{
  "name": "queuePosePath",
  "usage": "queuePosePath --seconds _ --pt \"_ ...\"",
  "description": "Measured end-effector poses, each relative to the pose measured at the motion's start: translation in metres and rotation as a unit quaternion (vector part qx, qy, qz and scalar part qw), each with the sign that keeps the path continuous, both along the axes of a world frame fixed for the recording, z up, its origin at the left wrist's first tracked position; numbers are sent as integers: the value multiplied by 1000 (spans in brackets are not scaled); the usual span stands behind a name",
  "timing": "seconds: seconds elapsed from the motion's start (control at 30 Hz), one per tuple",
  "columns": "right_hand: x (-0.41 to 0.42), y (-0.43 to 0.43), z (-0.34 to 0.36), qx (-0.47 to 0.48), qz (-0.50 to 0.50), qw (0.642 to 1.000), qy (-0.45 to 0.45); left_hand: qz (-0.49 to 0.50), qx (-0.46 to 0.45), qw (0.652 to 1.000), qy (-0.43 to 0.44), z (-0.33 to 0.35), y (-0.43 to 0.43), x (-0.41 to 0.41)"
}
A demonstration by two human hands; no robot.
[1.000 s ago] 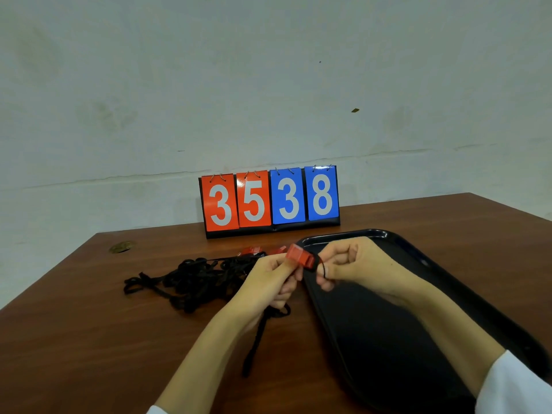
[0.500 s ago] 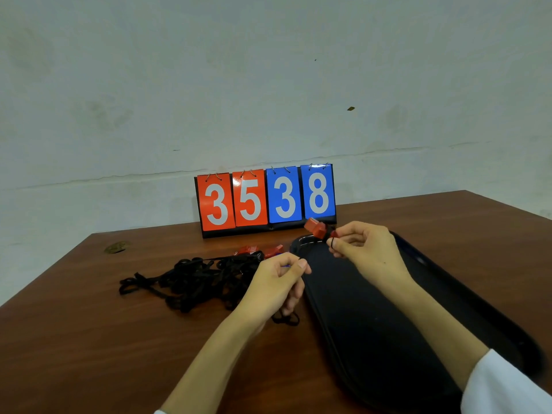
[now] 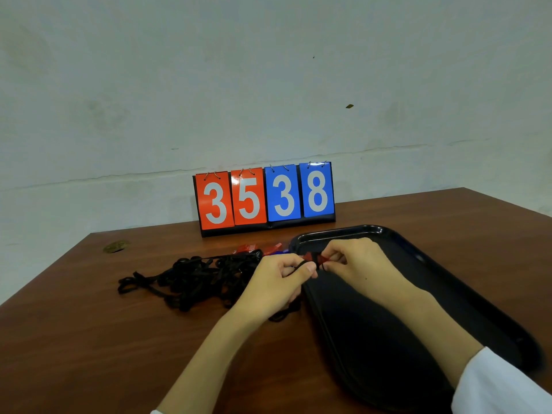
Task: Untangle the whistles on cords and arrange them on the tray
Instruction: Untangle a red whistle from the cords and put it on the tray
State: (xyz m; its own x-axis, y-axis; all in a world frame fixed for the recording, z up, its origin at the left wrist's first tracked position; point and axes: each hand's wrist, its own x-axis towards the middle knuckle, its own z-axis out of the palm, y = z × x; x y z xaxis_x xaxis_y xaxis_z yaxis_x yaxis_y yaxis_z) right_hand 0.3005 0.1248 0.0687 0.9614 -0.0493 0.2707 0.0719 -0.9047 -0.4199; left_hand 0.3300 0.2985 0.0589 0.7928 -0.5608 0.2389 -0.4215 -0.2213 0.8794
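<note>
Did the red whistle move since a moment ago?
Yes. The red whistle came back toward the person, away from the scoreboard; the right hand holds it near the far rim of the tray.

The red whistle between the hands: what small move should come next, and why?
Probably pull the right hand, holding the red whistle, over the tray while the left hand pinches the cord, since that cord seems to lead into the tangle.
</note>
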Motion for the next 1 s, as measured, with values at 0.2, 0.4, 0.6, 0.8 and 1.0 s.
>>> queuePosePath --seconds 0.2,0.4,0.6,0.8,1.0 --pt "-3 4 2 149 99 979 95 52 1 999 -14 9 14 9" --pt "-7 4 7 228 191 933 203 45 16 999 13 10 21 12" --pt "-12 7 14 299 247 892 233 48 -17 995 86 7 24 15" --pt "-15 5 18 430 212 870 119 18 -108 978 177 2 15 13" --pt "-11 4 17 485 135 862 53 17 -85 984 156 -4 5 9"
